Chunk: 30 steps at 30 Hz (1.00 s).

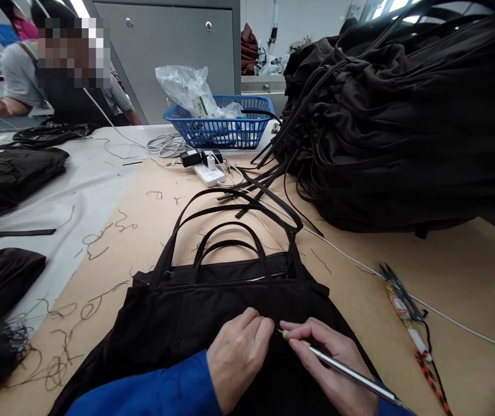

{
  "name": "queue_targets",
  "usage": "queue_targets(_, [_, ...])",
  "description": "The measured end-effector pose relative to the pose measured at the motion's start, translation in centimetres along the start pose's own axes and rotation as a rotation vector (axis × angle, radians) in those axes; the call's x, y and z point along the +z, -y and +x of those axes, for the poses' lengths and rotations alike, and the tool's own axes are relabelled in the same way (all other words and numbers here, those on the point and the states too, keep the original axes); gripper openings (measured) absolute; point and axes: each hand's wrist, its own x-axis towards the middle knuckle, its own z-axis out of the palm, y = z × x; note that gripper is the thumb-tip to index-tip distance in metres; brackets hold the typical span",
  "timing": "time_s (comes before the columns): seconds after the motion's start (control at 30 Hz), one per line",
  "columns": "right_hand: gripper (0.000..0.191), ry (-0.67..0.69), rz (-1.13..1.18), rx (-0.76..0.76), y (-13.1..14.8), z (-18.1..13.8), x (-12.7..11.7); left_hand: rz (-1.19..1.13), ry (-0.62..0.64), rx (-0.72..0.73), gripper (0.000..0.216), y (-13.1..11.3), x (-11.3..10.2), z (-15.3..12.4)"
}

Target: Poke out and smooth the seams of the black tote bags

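Heap: a large mound of black fabric bags with long black straps (386,127), at your upper right, on the board.
Work surface: a tan fibreboard table top (438,277), with a pale grey sheet (91,179) along its left side.
Stacks: flat black bags (13,173) on the grey sheet, to your left.
Main item: a black nylon tote bag (178,329) lying flat in front of you, its two pairs of handles pointing away from you.
Left hand: your left hand (238,364), in a blue sleeve (152,390), rests on the tote, fingers curled together and pressed on the cloth; you cannot tell if they pinch it.
Right hand: your right hand (329,358) pinches a slim silver pen-shaped tool (351,372) between thumb and fingers, its yellow tip at the tote's surface.
Nearby: a blue plastic basket (219,124), a white power strip (207,175).
Smallest: black-handled thread snips (403,292) to your right, loose black thread clippings (86,312) to your left.
Background: a co-worker (19,86) at upper left.
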Motion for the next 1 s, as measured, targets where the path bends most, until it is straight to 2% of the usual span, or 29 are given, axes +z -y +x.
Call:
queue_targets(0.23, [0.015, -0.005, -0.032, -0.023, 0.06, -0.07, 0.00, 0.009, -0.032, 0.015, 0.020, -0.17, -0.12, 0.28])
queue_targets(1.0, [0.016, 0.000, -0.091, -0.045, 0.36, -0.01, -0.04, 0.031, -0.013, 0.010, 0.021, -0.29, -0.18, 0.17])
